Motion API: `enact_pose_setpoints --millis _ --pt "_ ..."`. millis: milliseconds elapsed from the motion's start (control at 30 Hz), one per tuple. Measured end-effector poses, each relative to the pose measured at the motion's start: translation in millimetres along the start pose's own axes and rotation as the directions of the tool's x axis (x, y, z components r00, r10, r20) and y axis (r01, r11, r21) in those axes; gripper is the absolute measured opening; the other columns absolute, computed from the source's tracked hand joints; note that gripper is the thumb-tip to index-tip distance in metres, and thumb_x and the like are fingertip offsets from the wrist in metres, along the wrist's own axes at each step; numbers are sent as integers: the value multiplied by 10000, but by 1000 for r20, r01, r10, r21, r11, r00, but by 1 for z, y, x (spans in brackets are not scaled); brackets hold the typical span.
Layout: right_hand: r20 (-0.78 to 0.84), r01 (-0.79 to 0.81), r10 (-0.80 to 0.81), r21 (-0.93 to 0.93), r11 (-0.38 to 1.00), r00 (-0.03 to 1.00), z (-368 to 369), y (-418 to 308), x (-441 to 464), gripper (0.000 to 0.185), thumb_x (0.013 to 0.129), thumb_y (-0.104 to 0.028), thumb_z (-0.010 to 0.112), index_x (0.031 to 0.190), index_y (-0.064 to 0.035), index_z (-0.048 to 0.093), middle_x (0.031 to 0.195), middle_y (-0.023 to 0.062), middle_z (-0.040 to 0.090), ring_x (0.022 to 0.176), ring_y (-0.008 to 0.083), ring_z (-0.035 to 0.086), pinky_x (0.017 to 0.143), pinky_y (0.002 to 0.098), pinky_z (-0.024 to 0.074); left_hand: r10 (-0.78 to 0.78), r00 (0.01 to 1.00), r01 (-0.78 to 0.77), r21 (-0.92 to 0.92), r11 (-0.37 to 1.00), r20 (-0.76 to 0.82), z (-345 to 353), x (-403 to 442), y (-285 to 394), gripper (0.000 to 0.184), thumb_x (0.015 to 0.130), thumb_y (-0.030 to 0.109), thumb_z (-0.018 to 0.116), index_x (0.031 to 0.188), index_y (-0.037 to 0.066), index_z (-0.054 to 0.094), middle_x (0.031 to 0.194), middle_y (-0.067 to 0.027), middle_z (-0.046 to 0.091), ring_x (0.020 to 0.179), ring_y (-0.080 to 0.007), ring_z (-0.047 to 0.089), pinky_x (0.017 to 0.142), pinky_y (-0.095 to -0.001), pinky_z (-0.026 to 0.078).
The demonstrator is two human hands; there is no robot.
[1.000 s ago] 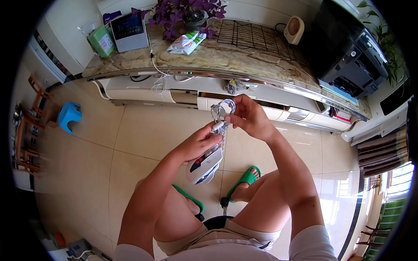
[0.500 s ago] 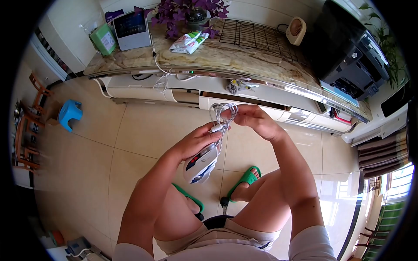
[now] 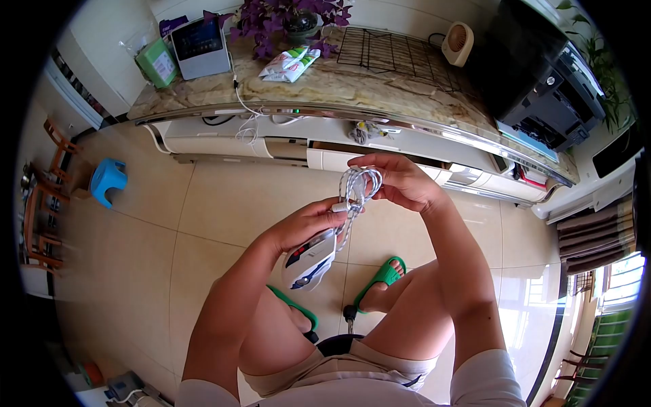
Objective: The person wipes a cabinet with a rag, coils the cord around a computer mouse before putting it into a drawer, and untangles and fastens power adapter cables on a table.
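Observation:
A white computer mouse (image 3: pixel 309 260) with red and dark blue markings is just below my left hand (image 3: pixel 306 225), touching it. My left thumb and fingers are closed on the mouse's braided grey-and-white cable (image 3: pixel 352 186), beside a small white cylindrical piece (image 3: pixel 340 207). The cable is gathered in several loops above the mouse. On the right side of these loops, my right hand (image 3: pixel 403 182) pinches the cable, its index finger arched over the top. Some of the fingertips are hidden behind the loops.
Ahead stands a marble-topped cabinet (image 3: pixel 285 91) with a partly open drawer (image 3: pixel 376 154). On top are a smart display (image 3: pixel 201 46), a purple plant (image 3: pixel 271 27), white-and-green packets (image 3: pixel 291 64), a wire rack (image 3: pixel 393 57), a small fan (image 3: pixel 458 44) and a printer (image 3: pixel 556 102). A blue stool (image 3: pixel 108 182) is at left.
The cable loops have shifted slightly right and spread wider. My right hand has lowered a little and its fingers have moved on the loops; the mouse has shifted slightly down and left.

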State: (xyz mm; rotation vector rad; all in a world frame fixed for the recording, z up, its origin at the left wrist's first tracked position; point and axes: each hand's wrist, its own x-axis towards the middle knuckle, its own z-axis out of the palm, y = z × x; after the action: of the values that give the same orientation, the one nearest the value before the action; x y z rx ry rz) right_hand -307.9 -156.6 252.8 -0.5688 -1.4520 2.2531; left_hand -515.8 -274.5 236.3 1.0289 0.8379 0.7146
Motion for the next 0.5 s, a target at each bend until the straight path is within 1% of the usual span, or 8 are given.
enact_pose_setpoints --millis 100,167,200,267,333,400,433,500 --pt "-15 -20 19 -36 999 1000 -4 0 1 427 923 -327 586 1240 -44 544 987 9 638 822 71 568 655 244 449 -17 1000 17 -32 999 -6 1 -1 2 398 974 254 483 1313 46 469 917 -8 576 705 -85 544 637 -248 475" --pt "-26 -109 115 165 980 993 -5 2 4 404 907 -282 614 1188 3 566 990 57 644 846 136 614 738 299 525 -16 1000 16 -14 1000 0 1 -1 3 400 975 256 483 1315 48 467 912 -7 574 703 -84 542 638 -247 474" --pt "-27 -109 115 165 980 993 -8 3 5 404 907 -282 614 1188 3 566 990 57 644 846 136 614 738 299 525 -14 1000 14 4 1000 4 1 -1 3 402 975 259 483 1317 50 465 908 -5 573 701 -84 541 638 -247 474" --pt "-77 -156 168 151 976 983 -13 7 6 304 913 -227 609 1103 12 602 942 73 657 785 145 627 681 297 534 -15 1000 15 23 1000 23 -1 0 1 403 974 258 487 1319 52 464 906 -3 572 711 -83 541 647 -248 474" --pt "-92 -157 169 122 980 981 -8 5 3 279 919 -220 601 1069 15 609 922 72 658 761 139 626 658 294 536 -18 999 16 43 999 42 -4 0 -2 404 974 258 490 1321 54 463 904 -1 570 720 -83 541 657 -249 474" --pt "-108 -158 168 96 983 980 -6 5 3 259 924 -214 592 1034 19 617 902 72 659 738 132 625 635 292 537 21 1000 -23 151 988 21 -3 -1 -6 400 973 264 498 1315 59 474 873 4 559 750 -80 543 677 -253 472" --pt "-117 -144 151 60 988 982 -8 6 3 268 926 -223 589 1024 25 619 886 67 659 728 123 620 623 278 529 19 1000 -22 151 988 22 -2 -1 -6 400 973 264 498 1315 59 474 873 4 559 750 -80 543 677 -253 472" --pt "-125 -131 133 25 991 983 -6 8 5 279 929 -233 586 1013 30 621 869 62 659 719 114 615 610 265 522 3 999 6 205 979 -43 0 -3 -5 396 970 272 507 1295 48 493 845 9 546 776 -81 546 687 -257 469"
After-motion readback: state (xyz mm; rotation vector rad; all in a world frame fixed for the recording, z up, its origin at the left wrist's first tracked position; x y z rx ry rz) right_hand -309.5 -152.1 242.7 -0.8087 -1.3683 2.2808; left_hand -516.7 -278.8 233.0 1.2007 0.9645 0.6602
